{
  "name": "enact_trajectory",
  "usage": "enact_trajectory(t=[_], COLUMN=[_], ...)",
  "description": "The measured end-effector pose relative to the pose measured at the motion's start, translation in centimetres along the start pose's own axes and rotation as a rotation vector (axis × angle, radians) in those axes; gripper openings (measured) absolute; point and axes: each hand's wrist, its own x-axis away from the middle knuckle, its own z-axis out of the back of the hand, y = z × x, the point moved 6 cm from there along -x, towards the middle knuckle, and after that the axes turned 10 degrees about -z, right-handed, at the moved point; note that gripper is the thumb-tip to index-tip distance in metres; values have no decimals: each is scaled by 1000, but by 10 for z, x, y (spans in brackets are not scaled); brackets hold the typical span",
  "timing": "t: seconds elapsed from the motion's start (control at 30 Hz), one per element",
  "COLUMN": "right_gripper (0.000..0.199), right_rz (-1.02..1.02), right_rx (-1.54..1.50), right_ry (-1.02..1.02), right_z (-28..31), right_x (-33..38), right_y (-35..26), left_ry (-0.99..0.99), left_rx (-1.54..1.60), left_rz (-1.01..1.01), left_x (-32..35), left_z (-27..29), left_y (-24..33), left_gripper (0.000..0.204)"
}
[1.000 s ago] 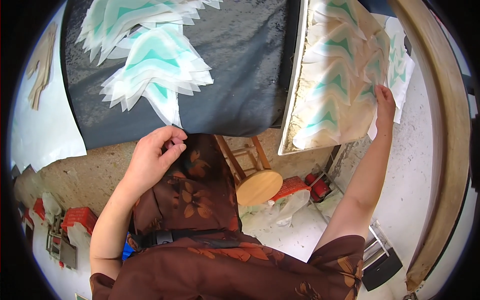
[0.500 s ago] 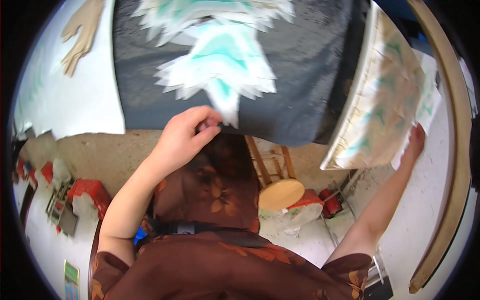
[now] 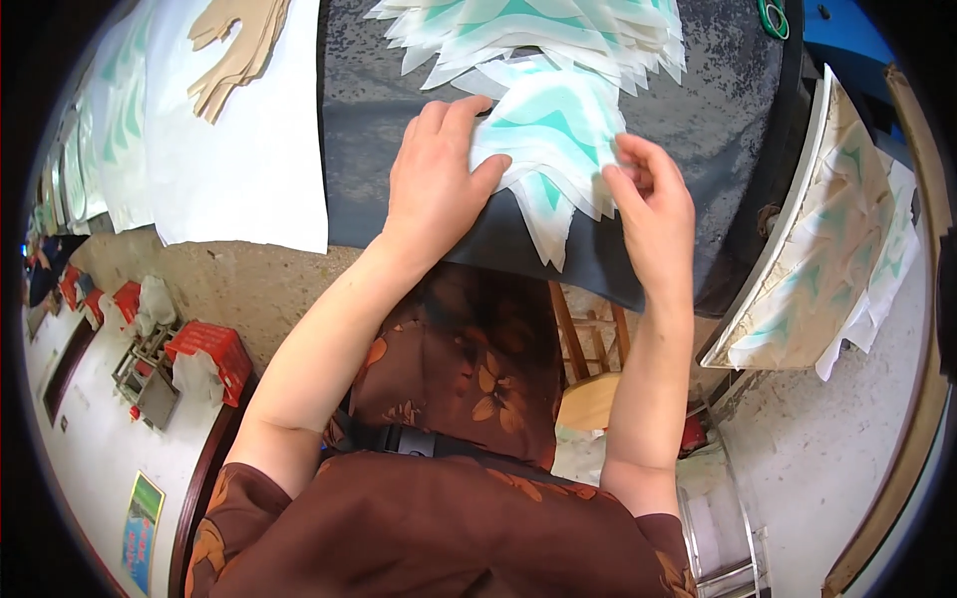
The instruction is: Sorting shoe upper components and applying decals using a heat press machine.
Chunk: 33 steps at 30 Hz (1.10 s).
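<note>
Small stack of white-and-teal zigzag fabric pieces [image 3: 548,149] lies upper centre of frame on the dark sheet [image 3: 698,149] covering the desk, its pointed end hanging toward the desk's near edge; long axis runs top to bottom of frame. Left hand [image 3: 434,189] lies flat on the stack's left side, palm down, fingers spread, pressing and not clenched. Right hand [image 3: 653,214] is at the stack's right edge, fingertips pinching the edge layers; what exactly sits in that grip is partly hidden. Stack lies between both hands; each touches it.

Larger fan of same pieces [image 3: 538,35] just above, touching the stack. White sheet [image 3: 249,159] with tan cut-outs [image 3: 239,50] upper left. Tilted board with patterned fabric [image 3: 827,249] at right. Wooden stool [image 3: 588,384] below the desk, red boxes [image 3: 214,354] lower left on the floor.
</note>
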Motion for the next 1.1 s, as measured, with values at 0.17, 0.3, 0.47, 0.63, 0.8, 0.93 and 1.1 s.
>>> enact_trajectory(t=[0.17,0.3,0.47,0.63,0.8,0.93,1.1], right_gripper=[32,28,28,30,35,38,37], right_rz=[76,160,33,-31,-88,-141,-68], right_rx=[298,264,166,78,32,46,91], right_ry=[115,150,74,-42,-28,-38,7], right_z=[-13,-17,-20,-25,-26,-28,-26], right_x=[-7,-5,-12,-18,-14,-16,-16], right_y=[-14,-18,-13,-6,-10,-8,-9], left_ry=[7,21,20,35,38,67,175], left_rx=[-52,-16,-14,-12,-39,-77,-113], left_rz=[-38,-55,-97,-122,-135,-181,-301], left_x=[-1,-1,-1,-3,-2,1,3], left_z=[-3,-4,-5,-5,-4,-5,-2], left_y=[-6,-9,-9,-8,-7,-6,2], left_gripper=[45,42,35,32,31,31,29])
